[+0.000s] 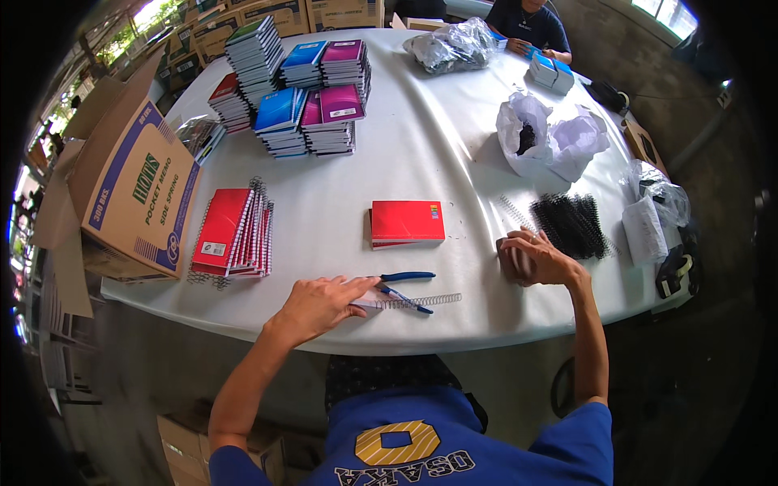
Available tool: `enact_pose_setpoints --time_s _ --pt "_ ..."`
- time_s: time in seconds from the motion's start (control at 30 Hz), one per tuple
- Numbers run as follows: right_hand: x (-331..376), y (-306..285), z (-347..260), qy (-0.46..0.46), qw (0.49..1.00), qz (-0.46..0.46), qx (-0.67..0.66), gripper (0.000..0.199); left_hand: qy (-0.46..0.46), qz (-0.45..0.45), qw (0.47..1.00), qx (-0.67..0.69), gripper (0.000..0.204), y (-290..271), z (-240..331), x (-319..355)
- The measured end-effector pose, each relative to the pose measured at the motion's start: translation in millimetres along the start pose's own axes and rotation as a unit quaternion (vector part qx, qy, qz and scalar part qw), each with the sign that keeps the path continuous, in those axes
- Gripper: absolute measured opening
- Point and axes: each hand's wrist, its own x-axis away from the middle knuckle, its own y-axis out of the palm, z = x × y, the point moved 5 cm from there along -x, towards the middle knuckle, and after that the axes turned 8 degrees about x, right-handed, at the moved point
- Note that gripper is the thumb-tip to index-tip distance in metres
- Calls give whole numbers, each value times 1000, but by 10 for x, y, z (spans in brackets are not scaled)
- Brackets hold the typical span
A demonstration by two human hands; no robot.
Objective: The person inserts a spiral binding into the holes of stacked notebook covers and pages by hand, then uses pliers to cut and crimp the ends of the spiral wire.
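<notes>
From the head view, the left hand (320, 304) lies flat and open on a white notepad beside the blue-handled pliers (405, 285) and a loose wire spiral (421, 300), pinning the pad at the near table (421, 162) edge within easy reach. The right hand (535, 257) curls loosely by the pile of black spirals (571, 223), seemingly picking one; whether it grips any I cannot tell. Red pads (407, 223) wait centre; finished ones (235, 231) stack left by the carton (134, 190).

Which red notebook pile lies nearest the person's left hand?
The small flat red stack mid-table, just beyond the left hand; the fanned spiral-bound red row lies farther left, beside the cardboard box.
</notes>
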Motion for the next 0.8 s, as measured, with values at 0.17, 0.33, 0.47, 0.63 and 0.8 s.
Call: enact_pose_setpoints --time_s 0.17,0.33,0.47,0.63,0.8 --pt "-137 -306 -242 2 980 16 -198 65 -23 -47 998 44 85 -61 72 -89" --pt "-944 -458 -1448 -301 861 -36 -408 59 -38 15 998 51 98 -84 12 -92" --pt "-1255 -305 -1537 -280 869 -166 -372 57 -22 62 997 28 102 -115 26 -133" --pt "-1373 -284 -1568 -232 912 -155 -300 56 -28 62 997 25 100 -72 -7 -128" --pt "-1343 -345 -1650 -317 857 -111 -391 52 -57 48 997 9 100 -86 -29 -150"
